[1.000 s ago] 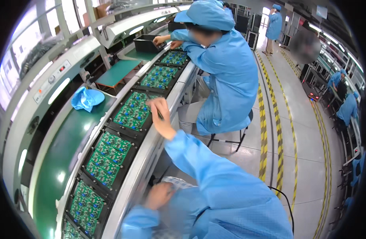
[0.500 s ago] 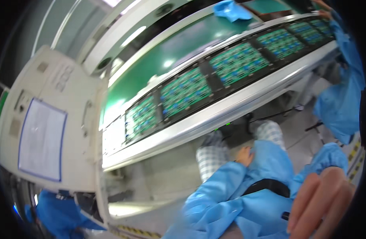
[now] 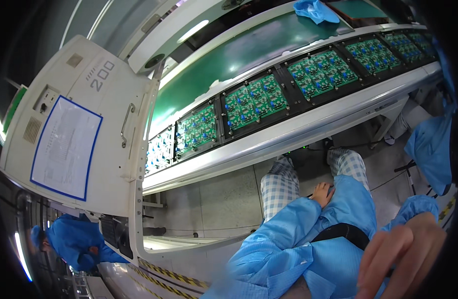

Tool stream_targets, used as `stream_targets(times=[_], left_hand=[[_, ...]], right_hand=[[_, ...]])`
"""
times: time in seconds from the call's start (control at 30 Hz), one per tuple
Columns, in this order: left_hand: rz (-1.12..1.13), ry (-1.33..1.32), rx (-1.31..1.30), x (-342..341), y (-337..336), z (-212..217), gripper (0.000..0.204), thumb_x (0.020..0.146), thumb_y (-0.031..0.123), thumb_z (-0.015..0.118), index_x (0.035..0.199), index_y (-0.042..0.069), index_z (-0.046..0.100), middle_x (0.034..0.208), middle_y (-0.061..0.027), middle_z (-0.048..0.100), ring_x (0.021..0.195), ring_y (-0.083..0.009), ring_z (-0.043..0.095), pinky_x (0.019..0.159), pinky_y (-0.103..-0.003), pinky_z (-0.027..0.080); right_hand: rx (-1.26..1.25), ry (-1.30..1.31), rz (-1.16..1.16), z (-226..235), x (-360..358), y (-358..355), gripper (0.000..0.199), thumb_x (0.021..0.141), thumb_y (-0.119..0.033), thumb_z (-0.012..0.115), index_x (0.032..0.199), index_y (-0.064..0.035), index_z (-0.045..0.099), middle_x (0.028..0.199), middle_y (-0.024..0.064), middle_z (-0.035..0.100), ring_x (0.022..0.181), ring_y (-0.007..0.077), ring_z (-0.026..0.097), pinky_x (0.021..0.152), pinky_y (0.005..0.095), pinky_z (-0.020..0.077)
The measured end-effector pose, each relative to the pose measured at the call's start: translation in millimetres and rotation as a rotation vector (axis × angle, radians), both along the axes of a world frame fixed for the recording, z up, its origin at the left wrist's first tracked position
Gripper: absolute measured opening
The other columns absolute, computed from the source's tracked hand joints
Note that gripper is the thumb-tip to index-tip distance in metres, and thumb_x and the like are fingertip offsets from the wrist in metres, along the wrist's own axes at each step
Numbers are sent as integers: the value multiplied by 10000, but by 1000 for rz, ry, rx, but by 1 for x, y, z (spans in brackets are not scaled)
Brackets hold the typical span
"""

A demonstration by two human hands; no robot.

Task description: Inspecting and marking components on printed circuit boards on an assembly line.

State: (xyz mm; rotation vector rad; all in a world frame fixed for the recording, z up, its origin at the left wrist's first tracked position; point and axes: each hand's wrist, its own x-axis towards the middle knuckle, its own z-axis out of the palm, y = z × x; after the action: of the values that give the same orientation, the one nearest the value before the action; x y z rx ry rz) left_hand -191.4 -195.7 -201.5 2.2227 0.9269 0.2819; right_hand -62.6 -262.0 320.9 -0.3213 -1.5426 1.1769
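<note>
My left hand [image 3: 322,194] lies on my thigh in the lap of a light blue smock [image 3: 288,249], fingers stretched out and a little apart. No held thing shows in it. My right hand [image 3: 405,254] is raised close to the camera at the lower right, its fingers bent and pressed together. Whatever they may hold is hidden. In front of my knees runs a metal-edged conveyor line [image 3: 288,129]. On it sit black trays [image 3: 284,84] with green circuit boards [image 3: 256,99] bearing blue parts. Both hands are apart from the boards.
At left stands a white machine cabinet [image 3: 114,94] with a handle and a blue-framed sheet [image 3: 67,149]. A blue cap [image 3: 316,11] lies on the green surface behind the line. One co-worker in dark blue [image 3: 77,241] is at lower left; another's light blue sleeve [image 3: 430,149] is at right.
The whole view has shifted and sharpened, so the boards and cabinet appear farther up and right. My left hand stays on my thigh; my right hand stays raised near the camera.
</note>
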Motion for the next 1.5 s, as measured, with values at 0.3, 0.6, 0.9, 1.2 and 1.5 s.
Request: stream_targets(times=[0.3, 0.6, 0.9, 1.2, 1.5], left_hand=[[21, -51, -28, 19, 4, -3, 323, 864, 303, 488, 1052, 47, 549, 1042, -166, 512, 990, -356, 455, 872, -407, 368], [45, -66, 51, 14, 15, -23, 312, 839, 335, 513, 1018, 85, 561, 1020, -142, 530, 987, -339, 476, 815, -434, 390], [7, -73, 64, 13, 24, -47, 277, 829, 240, 508, 999, 31, 571, 967, -185, 567, 935, -353, 529, 822, -433, 412], [28, -110, 46, 7, 53, -84, 260, 839, 164, 445, 1016, -5, 533, 999, -224, 536, 954, -384, 486, 853, -448, 375], [178, -204, 18, 25, 56, -72, 180, 828, 117, 462, 942, -3, 534, 923, -220, 541, 893, -390, 492, 801, -442, 385]], right_hand=[[-241, 64, -86, 3, -3, -15, 418, 933, -242, 411, 649, -110, 688, 799, 16, 656, 806, 120, 467, 669, 208, 372], [-168, 1, -96, -17, 2, -10, 341, 912, -202, 446, 693, -152, 702, 864, -39, 650, 812, 108, 464, 642, 199, 357], [98, 56, -129, -46, 35, -37, 165, 837, -98, 550, 788, -121, 706, 916, 79, 646, 808, 166, 541, 658, 227, 447], [-115, 190, -143, -123, 74, -27, 334, 883, -293, 420, 854, -6, 590, 884, 140, 565, 881, 250, 493, 803, 332, 379], [-436, -685, -1047, -249, 95, 12, 357, 924, -349, 397, 851, -91, 633, 556, 44, 543, 508, 111, 527, 513, 249, 423]])
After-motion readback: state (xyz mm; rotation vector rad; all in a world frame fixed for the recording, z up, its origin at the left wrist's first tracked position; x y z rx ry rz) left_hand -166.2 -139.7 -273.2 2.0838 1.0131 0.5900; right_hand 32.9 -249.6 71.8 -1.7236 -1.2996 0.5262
